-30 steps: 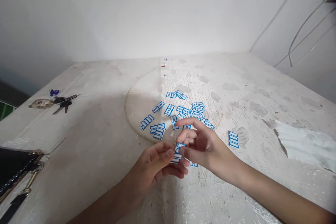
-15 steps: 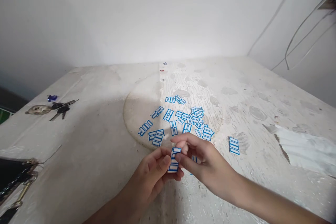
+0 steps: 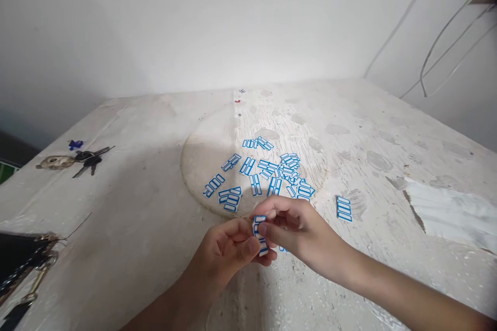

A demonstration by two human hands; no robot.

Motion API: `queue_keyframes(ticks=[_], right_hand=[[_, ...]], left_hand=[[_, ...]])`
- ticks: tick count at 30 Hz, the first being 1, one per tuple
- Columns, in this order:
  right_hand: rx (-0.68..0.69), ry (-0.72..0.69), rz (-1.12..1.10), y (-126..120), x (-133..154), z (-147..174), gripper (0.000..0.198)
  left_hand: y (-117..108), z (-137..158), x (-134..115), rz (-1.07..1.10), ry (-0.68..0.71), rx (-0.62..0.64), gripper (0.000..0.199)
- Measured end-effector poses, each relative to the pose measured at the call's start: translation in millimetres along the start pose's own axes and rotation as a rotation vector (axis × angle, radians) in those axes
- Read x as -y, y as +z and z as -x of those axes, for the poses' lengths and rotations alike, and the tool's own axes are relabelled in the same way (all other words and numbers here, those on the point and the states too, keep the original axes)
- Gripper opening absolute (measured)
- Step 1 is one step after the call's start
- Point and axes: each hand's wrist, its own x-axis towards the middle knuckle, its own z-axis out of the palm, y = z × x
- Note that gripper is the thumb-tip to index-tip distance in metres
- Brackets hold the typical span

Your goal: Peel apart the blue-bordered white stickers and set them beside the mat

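Observation:
A small white label with blue outlined bars (image 3: 259, 228) is held between both hands, its surface slightly curved. My left hand (image 3: 229, 248) pinches its lower left part, thumb on top and fingers beneath. At its upper right side, my right hand (image 3: 297, 222) grips it between thumb and fingers. Several similar labels (image 3: 247, 166) lie scattered and partly overlapping just beyond my hands. Another label (image 3: 344, 208) lies apart to the right, and one is mostly hidden below my right hand.
A faint round outline (image 3: 182, 173) marks the whitish table (image 3: 147, 269) around the scattered labels. Keys (image 3: 91, 158) and a small blue object (image 3: 75, 145) lie at left. A black bag (image 3: 17, 253) sits front left. At right is a torn white patch (image 3: 454, 214); cables (image 3: 429, 51) hang beyond.
The held label has gone from nearly flat to curved and turned slightly, and my left thumb now covers its lower part. The camera view has shifted slightly.

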Motion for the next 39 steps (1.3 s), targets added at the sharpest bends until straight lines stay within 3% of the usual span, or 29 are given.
queue_keyframes(ticks=[4,8,14,19,39], right_hand=[[0.016,-0.071,0.115,-1.7,-0.3,0.9,0.010],[0.107,-0.185,0.221,-8.5,1.4,4.3,0.034],[0.182,-0.160,0.322,-9.3,1.2,8.8,0.069],[0.074,-0.314,0.484,-4.7,-6.6,6.9,0.055],[0.110,-0.392,0.705,-5.3,-5.0,7.8,0.050]], left_hand=[[1.0,1.3,0.2,0.042,-0.010,-0.010,0.016],[1.5,2.8,-2.3,0.150,-0.001,0.026,0.012],[2.2,2.6,-5.5,0.213,-0.027,-0.006,0.016],[4.8,1.4,-6.8,0.217,-0.039,-0.008,0.013],[5.8,1.1,-2.5,0.297,-0.048,-0.028,0.011]])
